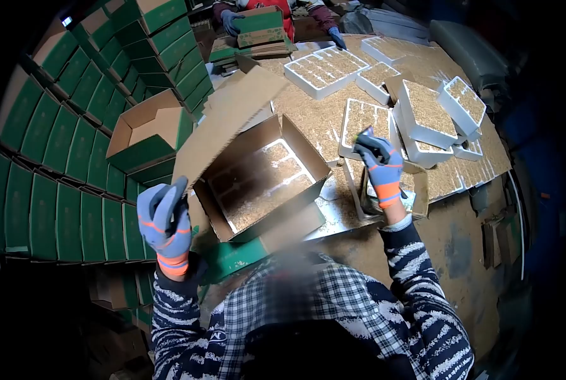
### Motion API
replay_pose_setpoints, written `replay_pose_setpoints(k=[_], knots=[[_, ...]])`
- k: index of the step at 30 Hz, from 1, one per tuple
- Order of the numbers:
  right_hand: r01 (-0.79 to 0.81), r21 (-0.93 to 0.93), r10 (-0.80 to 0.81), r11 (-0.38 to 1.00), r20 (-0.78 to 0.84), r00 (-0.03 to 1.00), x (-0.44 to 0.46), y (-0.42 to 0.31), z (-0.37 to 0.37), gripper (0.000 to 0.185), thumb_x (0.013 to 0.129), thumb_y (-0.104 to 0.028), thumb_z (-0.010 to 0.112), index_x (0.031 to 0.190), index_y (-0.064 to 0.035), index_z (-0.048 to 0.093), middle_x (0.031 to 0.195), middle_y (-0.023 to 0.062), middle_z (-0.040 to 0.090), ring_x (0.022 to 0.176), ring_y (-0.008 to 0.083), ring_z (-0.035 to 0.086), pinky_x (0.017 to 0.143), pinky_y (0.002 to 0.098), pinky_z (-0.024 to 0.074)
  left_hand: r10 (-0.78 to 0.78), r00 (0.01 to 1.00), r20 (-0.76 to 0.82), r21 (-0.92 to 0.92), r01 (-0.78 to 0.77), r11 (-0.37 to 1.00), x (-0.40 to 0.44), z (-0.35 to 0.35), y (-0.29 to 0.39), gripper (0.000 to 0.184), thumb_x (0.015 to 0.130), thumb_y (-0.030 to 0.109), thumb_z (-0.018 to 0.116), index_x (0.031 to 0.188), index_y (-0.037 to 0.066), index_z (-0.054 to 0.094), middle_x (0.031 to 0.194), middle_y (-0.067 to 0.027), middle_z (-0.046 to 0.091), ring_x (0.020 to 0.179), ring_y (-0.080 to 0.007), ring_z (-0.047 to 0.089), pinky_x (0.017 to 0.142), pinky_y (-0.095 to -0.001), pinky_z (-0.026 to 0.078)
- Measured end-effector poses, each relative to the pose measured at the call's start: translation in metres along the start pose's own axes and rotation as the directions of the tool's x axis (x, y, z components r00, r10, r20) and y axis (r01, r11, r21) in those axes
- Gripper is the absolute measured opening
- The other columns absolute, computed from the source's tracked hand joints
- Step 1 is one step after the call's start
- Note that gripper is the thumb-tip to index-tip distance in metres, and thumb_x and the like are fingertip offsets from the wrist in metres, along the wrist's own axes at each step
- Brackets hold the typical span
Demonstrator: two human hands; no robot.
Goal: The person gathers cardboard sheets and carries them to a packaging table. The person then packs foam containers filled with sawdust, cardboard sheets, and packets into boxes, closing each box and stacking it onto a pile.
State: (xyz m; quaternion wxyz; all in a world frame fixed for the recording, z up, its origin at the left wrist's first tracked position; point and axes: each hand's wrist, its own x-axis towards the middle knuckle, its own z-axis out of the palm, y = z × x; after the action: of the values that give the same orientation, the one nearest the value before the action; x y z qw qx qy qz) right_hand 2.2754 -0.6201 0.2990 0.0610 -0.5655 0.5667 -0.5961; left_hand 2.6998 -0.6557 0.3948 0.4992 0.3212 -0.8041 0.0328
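My left hand (164,221), in a grey glove with an orange cuff, is closed at the near corner of a raised brown cardboard flap (232,114). Below the flap stands an open cardboard box (276,212). Inside it lies a white divided tray (298,163) covered with tan, crumbly material. My right hand (381,163), gloved the same way, is raised to the right of the box. Its fingers are pinched around a small dark piece with a bit of bright colour, too small to name. Under that wrist is a small open carton (420,190) with shiny packets in it, partly hidden.
Green boxes (61,218) are stacked high on the left, with an open one (146,130) nearer. White trays (327,69) of tan material spread over the littered table (485,161), some piled at right (428,117). Across it, another person's gloved hand (232,24) touches a green carton.
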Motion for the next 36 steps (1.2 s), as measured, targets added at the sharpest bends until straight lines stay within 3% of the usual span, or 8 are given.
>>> replay_pose_setpoints(k=[5,15,18,21,23,26,31,36], knots=[[0.402,-0.516,-0.090,0.756,0.526,0.846,0.007,-0.022,0.073,0.023,0.080,-0.021,0.076,0.101,-0.0124,0.073,0.110,0.0089,0.070,0.104,0.0310,0.064,0.091,0.0403,0.0521,0.171,0.911,0.375,0.088,-0.219,0.972,0.006,0.033,0.021,0.054,0.063,-0.005,0.068,0.113,0.014,0.074,0.094,-0.0072,0.061,0.085,-0.0287,0.060,0.072,-0.0390,0.050],[0.337,-0.070,-0.263,0.939,0.486,0.834,0.051,-0.036,0.083,0.056,0.087,-0.003,0.059,0.141,-0.0168,0.055,0.148,0.0139,0.048,0.141,0.0347,0.039,0.117,0.0434,0.0324,-0.085,0.309,0.947,0.041,0.148,0.988,-0.017,0.051,-0.012,0.030,0.092,0.027,0.057,0.114,0.010,0.070,0.113,-0.0135,0.069,0.107,-0.0351,0.062,0.094,-0.0411,0.049],[-0.261,0.390,0.020,0.883,0.524,0.851,0.053,0.020,0.091,0.073,0.089,-0.009,0.063,0.156,-0.0102,0.033,0.159,0.0160,0.035,0.148,0.0308,0.032,0.120,0.0406,0.0271,-0.272,0.772,0.574,-0.253,0.483,0.838,-0.034,0.036,-0.028,0.035,0.092,0.012,0.055,0.125,0.004,0.065,0.126,-0.0159,0.064,0.118,-0.0318,0.059,0.104,-0.0384,0.045],[-0.522,0.381,0.172,0.763,0.659,0.732,0.040,0.064,0.092,0.076,0.093,-0.023,0.067,0.157,-0.0074,0.029,0.157,0.0159,0.039,0.145,0.0265,0.037,0.117,0.0373,0.0313,-0.769,0.581,0.269,-0.472,0.775,0.421,-0.088,0.043,-0.057,0.052,0.095,0.005,0.052,0.146,-0.001,0.045,0.146,-0.0157,0.050,0.129,-0.0261,0.052,0.111,-0.0361,0.039],[-0.452,0.135,0.176,0.882,0.794,0.582,0.026,0.064,0.098,0.078,0.091,-0.032,0.071,0.155,-0.0055,0.034,0.152,0.0165,0.046,0.138,0.0253,0.045,0.113,0.0350,0.0357,-0.173,0.839,0.515,0.014,0.194,0.981,-0.151,0.054,-0.093,0.058,0.097,0.006,0.053,0.151,-0.001,0.036,0.144,-0.0136,0.052,0.128,-0.0237,0.052,0.111,-0.0353,0.039],[-0.451,0.026,0.232,0.892,0.829,0.509,0.000,0.048,0.138,0.085,0.083,-0.041,0.079,0.149,-0.0021,0.041,0.142,0.0167,0.055,0.123,0.0250,0.054,0.107,0.0356,0.0413,-0.707,0.499,0.501,-0.394,0.859,0.328,-0.173,0.127,-0.078,0.060,0.094,0.007,0.063,0.148,0.001,0.037,0.136,-0.0130,0.055,0.116,-0.0232,0.057,0.098,-0.0339,0.048],[-0.449,0.174,0.182,0.877,0.744,0.643,0.000,0.002,0.130,0.100,0.079,-0.030,0.084,0.156,-0.0007,0.027,0.153,0.0162,0.043,0.141,0.0244,0.039,0.116,0.0369,0.0321,-0.818,0.246,0.520,-0.688,0.688,-0.230,-0.152,0.136,-0.061,0.056,0.096,0.016,0.067,0.144,0.003,0.041,0.127,-0.0104,0.059,0.112,-0.0229,0.059,0.096,-0.0377,0.051],[-0.516,0.527,0.260,0.675,0.484,0.835,0.045,-0.068,0.147,0.091,0.076,-0.013,0.080,0.153,-0.0003,0.033,0.145,0.0137,0.051,0.131,0.0245,0.050,0.110,0.0371,0.0404,-0.716,0.516,0.470,-0.860,0.449,-0.242,-0.073,0.073,-0.116,0.054,0.103,0.027,0.051,0.150,0.002,0.038,0.150,-0.0145,0.043,0.137,-0.0264,0.042,0.116,-0.0393,0.033]])
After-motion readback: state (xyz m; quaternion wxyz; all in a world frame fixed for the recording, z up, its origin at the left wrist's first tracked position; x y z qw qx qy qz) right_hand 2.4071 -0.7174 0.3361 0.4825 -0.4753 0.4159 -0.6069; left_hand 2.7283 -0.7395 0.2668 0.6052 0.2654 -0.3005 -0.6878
